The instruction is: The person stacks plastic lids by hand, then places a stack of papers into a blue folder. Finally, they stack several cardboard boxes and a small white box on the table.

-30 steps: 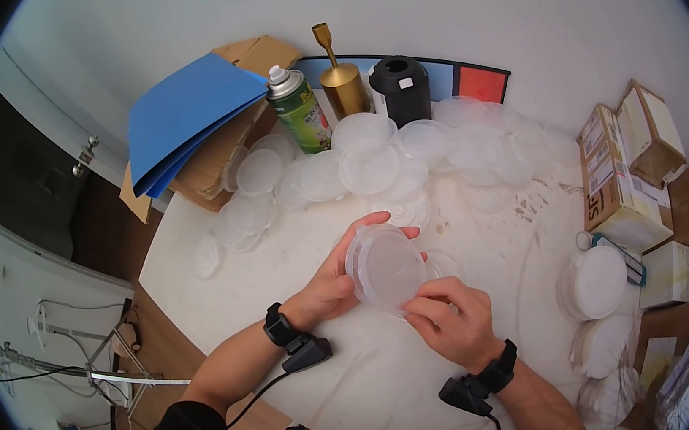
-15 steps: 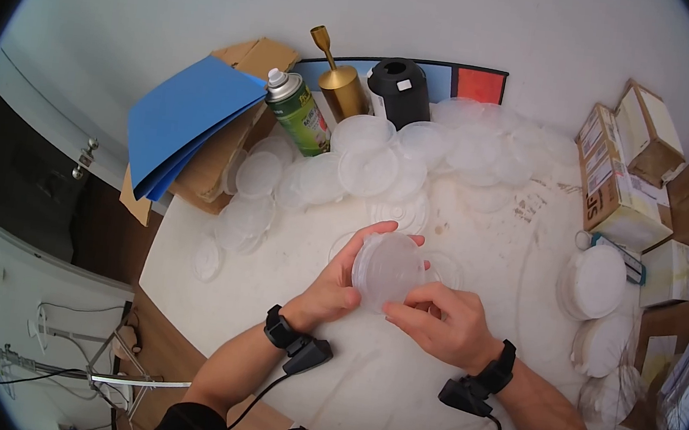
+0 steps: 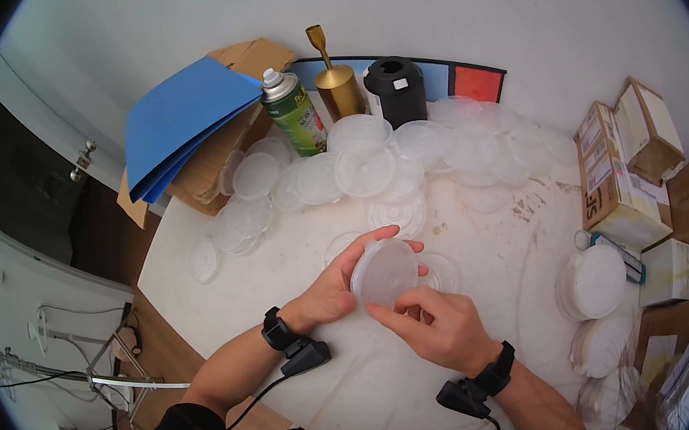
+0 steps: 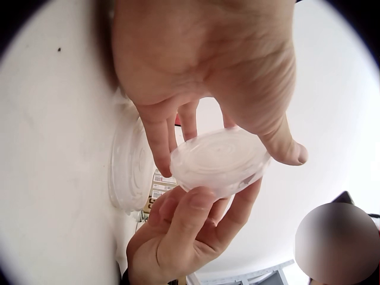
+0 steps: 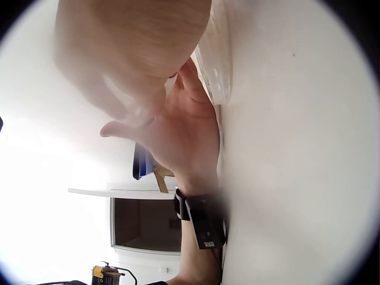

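A round translucent plastic lid (image 3: 386, 272) is held tilted above the table by the left hand (image 3: 327, 291), fingers behind it and thumb near its lower left edge. The right hand (image 3: 443, 330) has its thumb and index finger at the lid's lower edge. In the left wrist view the lid (image 4: 221, 159) lies between the left hand (image 4: 208, 65) above and the right hand (image 4: 181, 237) below, whose fingertips pinch its rim. The right wrist view shows the left hand (image 5: 181, 130) with spread thumb, partly covered by the blurred right hand (image 5: 130, 47).
Many translucent lids (image 3: 365, 169) lie spread over the white table (image 3: 390, 407). Behind stand a green spray can (image 3: 298, 116), a gold candlestick (image 3: 339, 89) and a black container (image 3: 397, 94). Blue folders (image 3: 185, 125) are at left; cardboard boxes (image 3: 616, 182) and stacked lids (image 3: 596, 282) at right.
The right hand's fingertips have moved left along the lid's lower edge. The left hand has shifted slightly right and down, and the lid has turned to a narrower view.
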